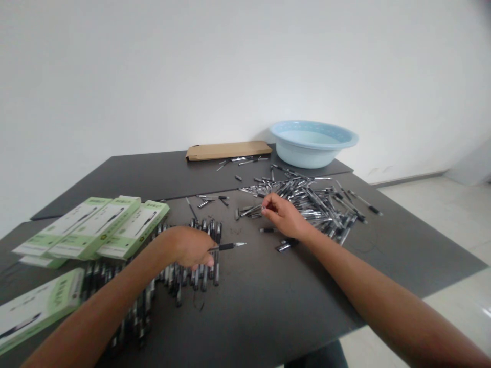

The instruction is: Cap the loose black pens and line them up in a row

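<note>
Green-and-white boxes (90, 230) lie over on the left of the dark table (253, 312), beside capless-looking or capped pens, I can't say which, laid in rows (179, 278). Above these, the left hand (192, 248) grips one pen (227, 247), tip pointing right. The right hand (286, 215) curls, fingertips together, by the loose pile (318, 202); I can't tell whether it grips anything. Behind stands a blue basin (312, 153).

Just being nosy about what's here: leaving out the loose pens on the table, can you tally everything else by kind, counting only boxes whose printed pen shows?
Pen in the left hand: 1
Green-and-white boxes: 4
Blue basin: 1
Brown cardboard: 1
Total: 7
</note>
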The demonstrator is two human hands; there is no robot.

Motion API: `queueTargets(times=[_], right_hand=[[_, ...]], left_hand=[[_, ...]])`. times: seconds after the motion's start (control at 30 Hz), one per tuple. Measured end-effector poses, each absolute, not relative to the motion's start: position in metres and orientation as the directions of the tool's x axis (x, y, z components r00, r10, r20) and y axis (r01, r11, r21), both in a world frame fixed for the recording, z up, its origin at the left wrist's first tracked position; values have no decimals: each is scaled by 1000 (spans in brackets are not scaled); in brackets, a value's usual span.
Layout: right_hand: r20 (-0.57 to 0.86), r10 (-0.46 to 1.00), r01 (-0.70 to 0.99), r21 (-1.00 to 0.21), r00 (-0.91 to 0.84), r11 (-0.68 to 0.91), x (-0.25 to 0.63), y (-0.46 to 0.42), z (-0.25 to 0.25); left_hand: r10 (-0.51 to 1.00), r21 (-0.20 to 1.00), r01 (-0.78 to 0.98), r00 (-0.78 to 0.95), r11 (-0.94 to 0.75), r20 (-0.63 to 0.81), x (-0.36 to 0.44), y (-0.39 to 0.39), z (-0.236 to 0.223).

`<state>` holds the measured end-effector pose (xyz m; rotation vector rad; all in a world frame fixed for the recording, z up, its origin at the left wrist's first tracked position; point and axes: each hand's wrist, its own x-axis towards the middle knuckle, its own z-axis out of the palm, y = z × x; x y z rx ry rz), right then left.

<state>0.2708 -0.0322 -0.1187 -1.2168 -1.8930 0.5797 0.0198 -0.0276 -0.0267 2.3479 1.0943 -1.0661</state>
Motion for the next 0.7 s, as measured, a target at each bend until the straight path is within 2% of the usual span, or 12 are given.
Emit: queueTargets(times=[0.17,0.23,0.4,0.53,0.7], right_hand=[[318,873,705,-515,-371,487,267,-32,-122],[298,873,734,-474,-387,487,267,-31,-123],[336,891,729,-519,-305,445,271,-30,-122],[296,890,743,-491,-348,454,271,-29,-122],[300,906,691,-587,-298,422,271,-31,-120]], left_hand=[[516,-19,757,426,-653,-743,20,-29,-24],[509,-12,761,422,-648,-750,21,-30,-23],[511,-12,760,425,-650,-747,22,-29,-25],[514,12,772,435,-636,-739,20,-29,-29],[504,41,768,459,-639,-731,18,-29,-31]])
